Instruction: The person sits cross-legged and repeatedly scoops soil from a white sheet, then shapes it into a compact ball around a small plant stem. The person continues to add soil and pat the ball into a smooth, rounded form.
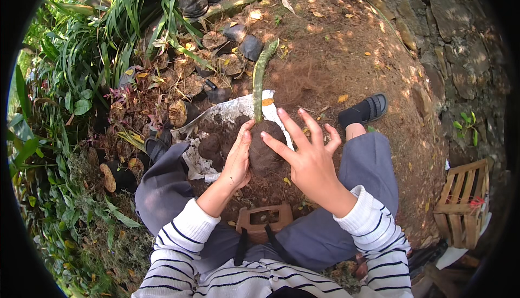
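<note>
A round ball of dark brown soil sits between my hands. One long, mottled green leaf, like a snake plant's, stands up out of its top and bends right at the tip. My left hand cups the ball's left side, its fingers together and pointing away from me. On the other side my right hand is open with spread fingers, the index fingertip at the ball's upper surface. Behind the ball lies a dirty white sack with lumps of dark soil on it. The ball's underside is hidden.
Black planting bags and cut log pieces stand at the far left, beside dense green plants. Near my lap is a brown wooden stool with a handle opening. A slatted wooden crate stands right, below a stone wall.
</note>
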A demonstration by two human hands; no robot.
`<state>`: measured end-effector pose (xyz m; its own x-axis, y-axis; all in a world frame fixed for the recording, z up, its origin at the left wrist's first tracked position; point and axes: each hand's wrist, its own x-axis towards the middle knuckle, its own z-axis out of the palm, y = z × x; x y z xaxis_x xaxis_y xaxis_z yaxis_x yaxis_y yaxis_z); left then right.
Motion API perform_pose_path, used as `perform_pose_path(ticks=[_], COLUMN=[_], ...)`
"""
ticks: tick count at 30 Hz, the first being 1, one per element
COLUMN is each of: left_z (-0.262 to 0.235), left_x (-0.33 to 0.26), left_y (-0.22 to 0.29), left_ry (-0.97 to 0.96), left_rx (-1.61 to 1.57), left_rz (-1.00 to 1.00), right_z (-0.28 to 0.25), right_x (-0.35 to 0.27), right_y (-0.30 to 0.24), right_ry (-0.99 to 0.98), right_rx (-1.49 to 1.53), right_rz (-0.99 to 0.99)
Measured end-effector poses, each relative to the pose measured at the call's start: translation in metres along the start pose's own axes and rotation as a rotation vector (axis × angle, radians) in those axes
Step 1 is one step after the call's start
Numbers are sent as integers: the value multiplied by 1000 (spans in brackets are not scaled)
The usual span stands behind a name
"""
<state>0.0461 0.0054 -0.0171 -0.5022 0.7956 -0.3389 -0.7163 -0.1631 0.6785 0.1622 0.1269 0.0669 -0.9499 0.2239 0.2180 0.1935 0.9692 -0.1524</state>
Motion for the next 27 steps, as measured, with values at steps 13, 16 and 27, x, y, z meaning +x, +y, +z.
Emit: perform_pose_path(ticks=[13, 16, 27], left_z=[3, -5, -13], left_x=[-2, 4, 12], left_y=[4, 0, -10], left_ry=[74, 101, -17], left_rx=[-95, -40, 167], left_rz=[-62, -57, 79], right_z=[0, 3, 10], right_x=[5, 5, 1], right_y=[6, 5, 2], right_ry=[-3, 30, -36], right_rx=[15, 109, 44], right_rz=[-50, 21, 48])
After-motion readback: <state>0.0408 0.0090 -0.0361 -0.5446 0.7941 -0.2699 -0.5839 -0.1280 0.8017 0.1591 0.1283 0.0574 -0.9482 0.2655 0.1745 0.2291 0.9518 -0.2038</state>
